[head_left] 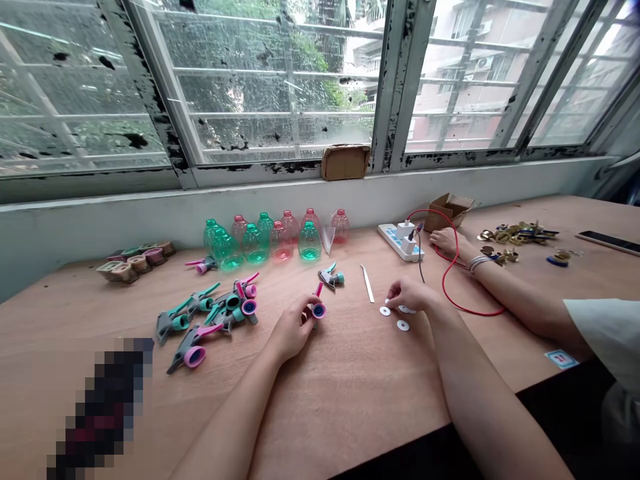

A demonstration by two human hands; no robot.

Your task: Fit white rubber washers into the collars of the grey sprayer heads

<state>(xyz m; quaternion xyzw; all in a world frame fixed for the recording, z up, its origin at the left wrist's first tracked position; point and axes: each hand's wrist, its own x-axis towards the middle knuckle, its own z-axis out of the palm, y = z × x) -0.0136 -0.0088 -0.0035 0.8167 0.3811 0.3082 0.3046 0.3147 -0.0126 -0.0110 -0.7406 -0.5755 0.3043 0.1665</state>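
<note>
My left hand (pixel 295 327) is closed around a pink spray trigger head (pixel 318 308) that rests on the wooden table (pixel 350 387). My right hand (pixel 407 293) has its fingers pinched over small white round washers (pixel 385 311) lying on the table; a further white washer (pixel 403 325) lies just in front of it. Metal tweezers (pixel 367 283) lie between my hands, farther back. One teal trigger head (pixel 331 275) sits alone behind my left hand.
A pile of pink and teal trigger heads (pixel 210 315) lies at left. Green and pink small bottles (pixel 273 239) stand in a row by the wall. Another person's arm (pixel 500 287) rests at right near a power strip (pixel 400 241) and red cable (pixel 450 280). Brass parts (pixel 515 235) and a phone (pixel 607 242) lie far right.
</note>
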